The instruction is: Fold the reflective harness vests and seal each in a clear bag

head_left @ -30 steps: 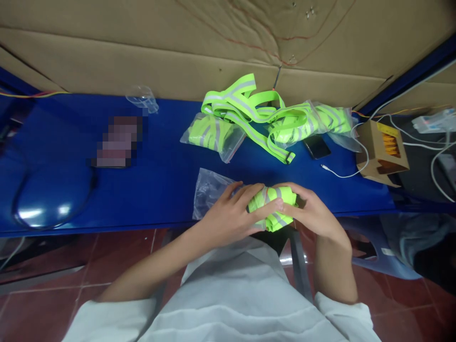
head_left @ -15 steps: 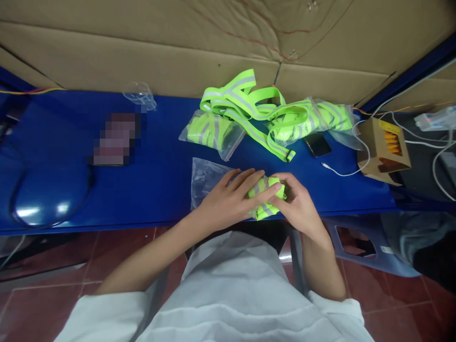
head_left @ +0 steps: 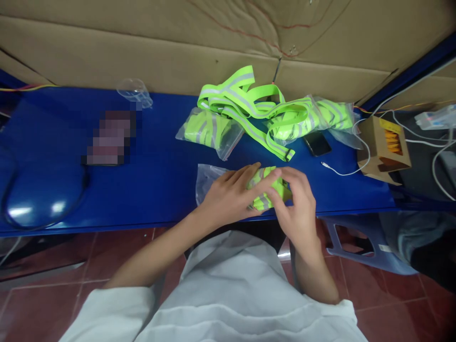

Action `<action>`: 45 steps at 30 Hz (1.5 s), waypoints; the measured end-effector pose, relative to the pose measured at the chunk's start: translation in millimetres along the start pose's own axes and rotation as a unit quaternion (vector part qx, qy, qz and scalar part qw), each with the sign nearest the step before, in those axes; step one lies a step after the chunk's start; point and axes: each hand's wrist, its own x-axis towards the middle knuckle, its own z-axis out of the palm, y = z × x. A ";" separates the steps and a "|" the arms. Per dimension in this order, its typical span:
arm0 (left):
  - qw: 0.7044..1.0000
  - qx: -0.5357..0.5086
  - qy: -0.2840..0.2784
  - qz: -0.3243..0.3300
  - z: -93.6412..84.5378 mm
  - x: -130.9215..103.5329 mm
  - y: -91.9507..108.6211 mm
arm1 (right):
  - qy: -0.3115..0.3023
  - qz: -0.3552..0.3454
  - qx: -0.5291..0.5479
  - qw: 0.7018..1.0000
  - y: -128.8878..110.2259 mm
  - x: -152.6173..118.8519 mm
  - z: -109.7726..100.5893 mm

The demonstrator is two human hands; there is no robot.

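Near the front edge of the table, a folded bundle of neon-yellow reflective strap (head_left: 264, 201) with grey stripes sits between my hands. My left hand (head_left: 228, 194) lies across its left side, fingers closed over it. From the right, my right hand (head_left: 298, 209) grips the bundle with thumb and bent fingers. A clear plastic bag (head_left: 207, 179) sticks out flat from beneath my left hand. How far the bundle sits inside that bag is hidden by my fingers.
Behind my hands lie a loose reflective strap (head_left: 245, 97), a bagged strap bundle (head_left: 208, 129) and more bagged straps (head_left: 295, 124). A dark phone (head_left: 317, 144), white cable (head_left: 342, 174) and cardboard box (head_left: 379, 147) are right. A clear plastic cup (head_left: 133, 90) stands back left.
The bundle has shifted slightly up, away from the table edge. My right hand has turned more upright around its right end. Less of the clear bag shows at the left.
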 end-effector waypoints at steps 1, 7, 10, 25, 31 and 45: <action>1.000 -0.012 -0.008 -0.011 -0.1 0.4 0.1 | -0.037 -0.001 0.005 0.999 1.1 -0.6 -0.3; 0.998 -0.006 -0.058 -0.002 -1.4 8.4 3.7 | -0.065 0.069 -0.015 0.995 -5.6 -11.7 6.9; 0.998 -0.035 -0.048 -0.028 -2.7 11.0 2.1 | -0.061 0.096 0.059 0.992 -12.6 -19.0 5.9; 0.987 -0.158 -0.010 -0.008 -23.7 6.6 -2.6 | -0.133 -0.049 0.025 0.990 -30.4 -15.2 -9.5; 0.987 -0.158 -0.014 0.018 -20.9 4.3 -7.9 | -0.309 -0.108 0.053 0.944 -23.3 2.8 0.2; 0.965 -0.260 -0.026 -0.027 -74.4 8.8 -44.6 | -0.199 -0.223 0.081 0.951 -7.4 47.0 -10.8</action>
